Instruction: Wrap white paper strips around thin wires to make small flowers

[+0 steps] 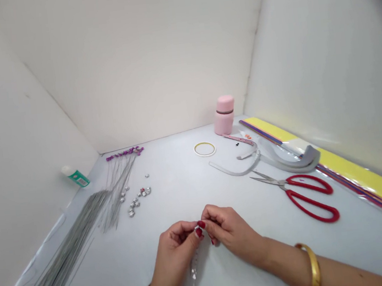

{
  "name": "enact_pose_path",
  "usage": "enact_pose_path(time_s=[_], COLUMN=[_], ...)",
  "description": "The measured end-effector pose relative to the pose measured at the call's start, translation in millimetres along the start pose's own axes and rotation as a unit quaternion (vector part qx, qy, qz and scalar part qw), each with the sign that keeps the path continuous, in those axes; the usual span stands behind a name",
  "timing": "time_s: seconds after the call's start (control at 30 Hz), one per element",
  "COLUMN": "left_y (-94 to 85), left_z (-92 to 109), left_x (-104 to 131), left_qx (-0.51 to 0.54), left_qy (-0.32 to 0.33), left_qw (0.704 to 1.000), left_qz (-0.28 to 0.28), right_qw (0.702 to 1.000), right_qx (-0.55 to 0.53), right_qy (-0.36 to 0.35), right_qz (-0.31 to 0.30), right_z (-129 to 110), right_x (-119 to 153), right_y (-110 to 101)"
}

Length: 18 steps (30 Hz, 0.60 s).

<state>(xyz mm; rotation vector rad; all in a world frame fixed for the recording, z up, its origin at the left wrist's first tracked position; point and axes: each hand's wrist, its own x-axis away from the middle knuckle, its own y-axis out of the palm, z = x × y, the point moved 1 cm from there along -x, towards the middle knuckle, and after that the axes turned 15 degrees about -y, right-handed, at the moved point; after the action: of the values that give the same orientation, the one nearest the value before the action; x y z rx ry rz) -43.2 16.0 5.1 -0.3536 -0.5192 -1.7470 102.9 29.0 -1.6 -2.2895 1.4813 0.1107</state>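
Note:
Near the front of the table, my left hand and my right hand meet, thumbs and forefingers pinched together. Between the fingertips is the end of a thin, shiny silver strip, which hangs down past my left wrist. What exactly the fingertips press is mostly covered; only a tiny pale bit shows there. To the left lie several small crumpled silver foil balls. Scissors with red handles rest on the table to the right of my right hand, blades pointing left.
A long bundle of grey wires lies at left, with purple-tipped wires behind. A green-and-white tube is by the left wall. Further back are a tape ring, pink bottle, white strips and yellow sheets.

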Motion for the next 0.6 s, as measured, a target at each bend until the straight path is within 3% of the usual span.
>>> enact_pose_path(time_s=[0.27,0.37,0.6], left_y=[-0.2,-1.1,2.6], left_z=[-1.8,-1.6,2.4], left_x=[-0.5,-0.2,0.5], left_qx=[0.028,0.035,0.076], left_qy=[-0.025,-0.023,-0.001], left_qw=[0.999,0.999,0.994], left_qz=[-0.007,-0.009,-0.076], right_qw=[0.999,1.000,0.986], right_qx=[0.027,-0.021,-0.166], right_qy=[-0.024,-0.006,0.022], right_qz=[-0.015,-0.021,-0.026], right_z=[-3.4,-3.6,-4.3], right_x=[1.1,0.7,-2.1], right_y=[1.0,1.5,1.7])
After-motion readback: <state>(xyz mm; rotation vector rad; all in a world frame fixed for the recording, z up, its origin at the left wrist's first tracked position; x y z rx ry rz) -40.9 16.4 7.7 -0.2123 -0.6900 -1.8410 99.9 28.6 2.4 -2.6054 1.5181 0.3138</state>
